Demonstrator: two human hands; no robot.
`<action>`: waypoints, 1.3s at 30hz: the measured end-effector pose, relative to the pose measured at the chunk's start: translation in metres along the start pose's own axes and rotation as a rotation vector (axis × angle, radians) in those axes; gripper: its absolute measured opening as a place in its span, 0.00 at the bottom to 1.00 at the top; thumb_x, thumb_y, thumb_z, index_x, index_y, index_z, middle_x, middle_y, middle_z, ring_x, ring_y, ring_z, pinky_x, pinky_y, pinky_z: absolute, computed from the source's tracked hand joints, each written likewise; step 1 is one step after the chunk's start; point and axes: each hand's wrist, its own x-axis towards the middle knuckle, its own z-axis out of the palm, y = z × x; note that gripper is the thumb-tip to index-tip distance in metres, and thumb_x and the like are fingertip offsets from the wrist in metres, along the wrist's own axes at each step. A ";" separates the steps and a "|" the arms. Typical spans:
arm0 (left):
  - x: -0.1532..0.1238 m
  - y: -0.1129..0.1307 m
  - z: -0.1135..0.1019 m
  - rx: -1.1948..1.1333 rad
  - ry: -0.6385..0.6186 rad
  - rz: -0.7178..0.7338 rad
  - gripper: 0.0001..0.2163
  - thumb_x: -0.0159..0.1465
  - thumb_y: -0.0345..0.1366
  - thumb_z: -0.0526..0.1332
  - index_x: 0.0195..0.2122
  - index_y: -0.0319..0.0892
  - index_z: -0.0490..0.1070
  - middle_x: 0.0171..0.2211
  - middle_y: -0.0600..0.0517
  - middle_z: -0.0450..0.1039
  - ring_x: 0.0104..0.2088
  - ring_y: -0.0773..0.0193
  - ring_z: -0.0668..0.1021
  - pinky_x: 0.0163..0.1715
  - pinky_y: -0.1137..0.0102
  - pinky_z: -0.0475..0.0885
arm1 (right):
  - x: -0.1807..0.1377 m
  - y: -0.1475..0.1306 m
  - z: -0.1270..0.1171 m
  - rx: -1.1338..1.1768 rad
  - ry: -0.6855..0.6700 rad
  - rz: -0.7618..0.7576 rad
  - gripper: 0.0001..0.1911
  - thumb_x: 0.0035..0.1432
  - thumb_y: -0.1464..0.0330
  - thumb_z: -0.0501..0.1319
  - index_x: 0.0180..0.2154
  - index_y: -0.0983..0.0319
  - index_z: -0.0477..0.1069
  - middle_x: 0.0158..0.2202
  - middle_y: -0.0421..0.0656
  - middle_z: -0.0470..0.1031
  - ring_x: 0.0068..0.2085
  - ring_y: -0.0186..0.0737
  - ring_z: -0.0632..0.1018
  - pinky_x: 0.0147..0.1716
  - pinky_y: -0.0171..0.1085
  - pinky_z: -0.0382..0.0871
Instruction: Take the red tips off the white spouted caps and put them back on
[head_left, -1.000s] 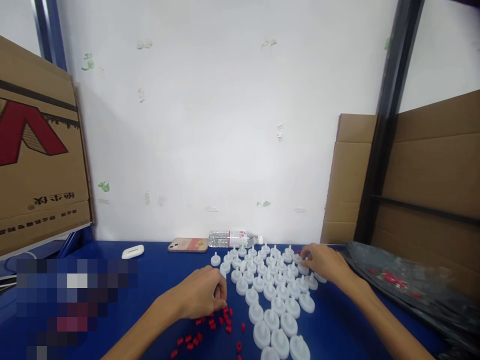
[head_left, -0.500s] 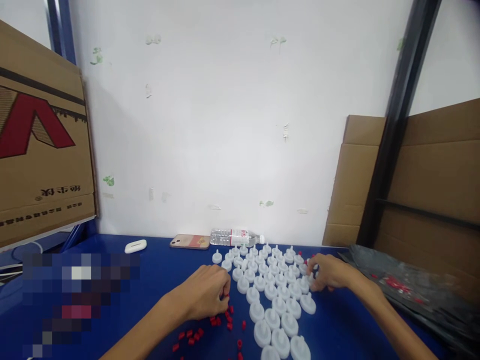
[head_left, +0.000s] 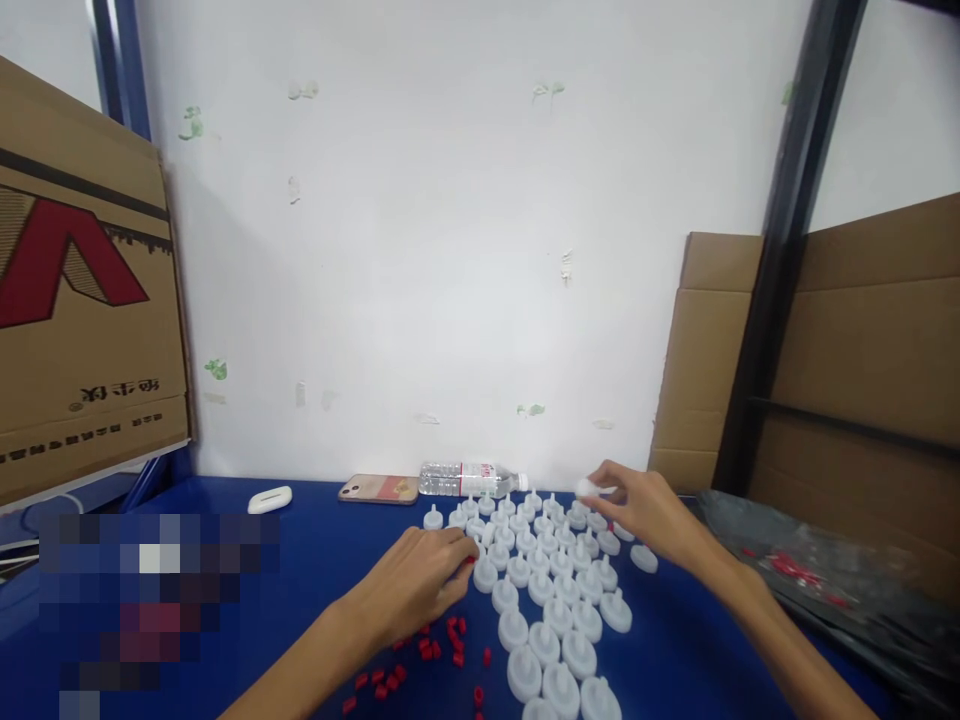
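Many white round caps with thin spouts [head_left: 560,612] stand in a dense cluster on the blue table. My left hand [head_left: 427,575] is at the cluster's left edge, thumb and fingers pinched on a small red cap [head_left: 470,560] that shows at the fingertips. At the far right of the cluster, my right hand [head_left: 630,505] grips a white spouted cap [head_left: 589,488] between thumb and fingers, raised above the others. Loose red caps [head_left: 426,650] lie scattered in front of my left hand. One flat white cap [head_left: 643,558] rests below my right wrist.
Along the wall lie a water bottle [head_left: 469,479], a phone [head_left: 379,489] and a white case [head_left: 270,499]. A dark plastic bag holding red pieces [head_left: 799,568] is on the right. Cardboard boxes [head_left: 90,390] flank the table.
My right hand has moved back toward the wall and up, now with a white spouted cap in its fingers. My left hand has shifted slightly right, its red cap now showing.
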 end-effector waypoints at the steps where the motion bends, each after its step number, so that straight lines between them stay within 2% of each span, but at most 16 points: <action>1: 0.000 0.001 0.001 -0.002 0.010 0.005 0.09 0.67 0.29 0.57 0.42 0.44 0.76 0.36 0.53 0.79 0.32 0.61 0.80 0.29 0.71 0.63 | -0.002 -0.007 0.003 0.027 0.014 -0.063 0.17 0.62 0.54 0.59 0.45 0.58 0.72 0.33 0.43 0.81 0.31 0.43 0.80 0.34 0.37 0.69; 3: 0.001 0.002 0.003 -0.005 0.038 0.013 0.09 0.67 0.28 0.57 0.42 0.44 0.76 0.36 0.53 0.79 0.32 0.62 0.80 0.28 0.71 0.62 | -0.006 -0.021 0.009 0.045 0.032 -0.172 0.17 0.63 0.55 0.59 0.48 0.58 0.72 0.28 0.40 0.79 0.28 0.42 0.79 0.32 0.37 0.69; 9: 0.000 0.004 0.007 0.027 0.062 0.086 0.12 0.69 0.27 0.55 0.47 0.47 0.74 0.41 0.52 0.77 0.33 0.63 0.80 0.26 0.73 0.62 | -0.023 -0.056 0.027 0.057 0.054 -0.425 0.15 0.67 0.61 0.57 0.52 0.57 0.71 0.43 0.43 0.77 0.27 0.35 0.76 0.32 0.36 0.71; 14: -0.002 0.000 0.012 0.068 0.205 0.115 0.15 0.72 0.28 0.51 0.55 0.49 0.69 0.43 0.50 0.76 0.29 0.67 0.79 0.24 0.75 0.62 | -0.037 -0.081 0.041 0.003 0.038 -0.562 0.13 0.67 0.59 0.59 0.50 0.56 0.70 0.47 0.43 0.75 0.35 0.39 0.79 0.34 0.38 0.72; 17: -0.002 -0.001 0.014 0.062 0.319 0.131 0.16 0.72 0.28 0.52 0.57 0.50 0.69 0.41 0.50 0.77 0.26 0.68 0.78 0.23 0.76 0.63 | -0.039 -0.087 0.046 0.039 0.026 -0.610 0.12 0.67 0.59 0.59 0.49 0.57 0.70 0.47 0.43 0.76 0.35 0.38 0.79 0.32 0.35 0.72; 20: -0.002 0.001 0.015 0.015 0.386 0.135 0.13 0.72 0.30 0.54 0.55 0.47 0.71 0.37 0.51 0.79 0.27 0.66 0.79 0.24 0.76 0.65 | -0.038 -0.088 0.048 0.060 0.049 -0.640 0.12 0.68 0.60 0.58 0.49 0.57 0.70 0.45 0.43 0.78 0.33 0.35 0.80 0.31 0.33 0.71; 26: -0.003 0.003 0.017 -0.051 0.353 0.122 0.09 0.71 0.30 0.55 0.46 0.44 0.75 0.36 0.50 0.80 0.33 0.64 0.82 0.29 0.75 0.70 | -0.040 -0.090 0.053 0.000 0.113 -0.704 0.12 0.67 0.59 0.59 0.49 0.57 0.72 0.44 0.42 0.79 0.33 0.35 0.81 0.29 0.33 0.72; 32: -0.004 0.002 0.018 -0.029 0.369 0.152 0.09 0.71 0.30 0.55 0.45 0.45 0.74 0.37 0.51 0.79 0.31 0.64 0.82 0.26 0.75 0.67 | -0.041 -0.094 0.054 -0.022 0.242 -0.771 0.12 0.67 0.62 0.59 0.49 0.58 0.71 0.43 0.46 0.78 0.43 0.43 0.80 0.35 0.37 0.75; 39: -0.004 0.006 0.021 -0.021 0.382 0.098 0.09 0.73 0.32 0.54 0.47 0.43 0.74 0.35 0.50 0.80 0.30 0.62 0.82 0.25 0.73 0.67 | -0.041 -0.097 0.057 0.039 0.301 -0.796 0.10 0.68 0.64 0.58 0.49 0.58 0.68 0.43 0.46 0.78 0.40 0.40 0.81 0.37 0.37 0.77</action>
